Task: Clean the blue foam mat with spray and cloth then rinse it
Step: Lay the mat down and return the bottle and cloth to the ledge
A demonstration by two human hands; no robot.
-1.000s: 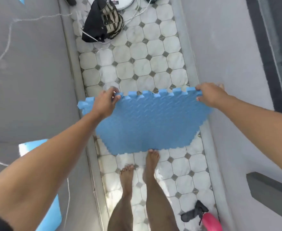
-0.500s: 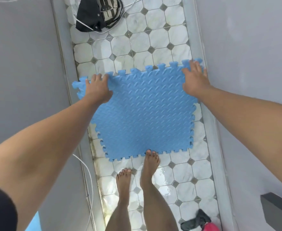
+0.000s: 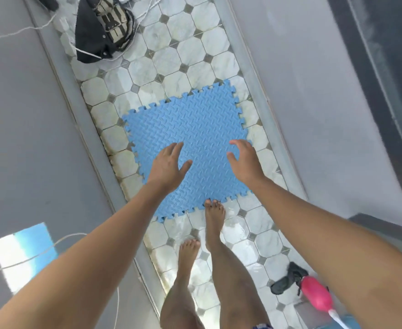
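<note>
Blue foam fills the space under both hands. The left hand [image 3: 169, 166] and the right hand [image 3: 245, 160] hover over the near half of the mat [image 3: 190, 129], fingers spread and loose, gripping nothing; whether the palms touch the surface I cannot tell. The mat lies flat on the wet tiled floor [image 3: 152, 65], turned a little askew in the narrow strip between two grey walls, its near edge touching the toes of one bare foot [image 3: 214, 214].

Spraying looks like the next step, so the pink spray bottle [image 3: 316, 294] lying near the right leg is the thing to reach for, with a dark cloth [image 3: 287, 279] just beside it. Good practice here: stand off the foam, wet it evenly, then wipe along the raised pattern so dirt leaves the grooves. Slipping on the wet tiles is the risk. A dark bag [image 3: 102, 27] and white cords sit well apart at the far end.
</note>
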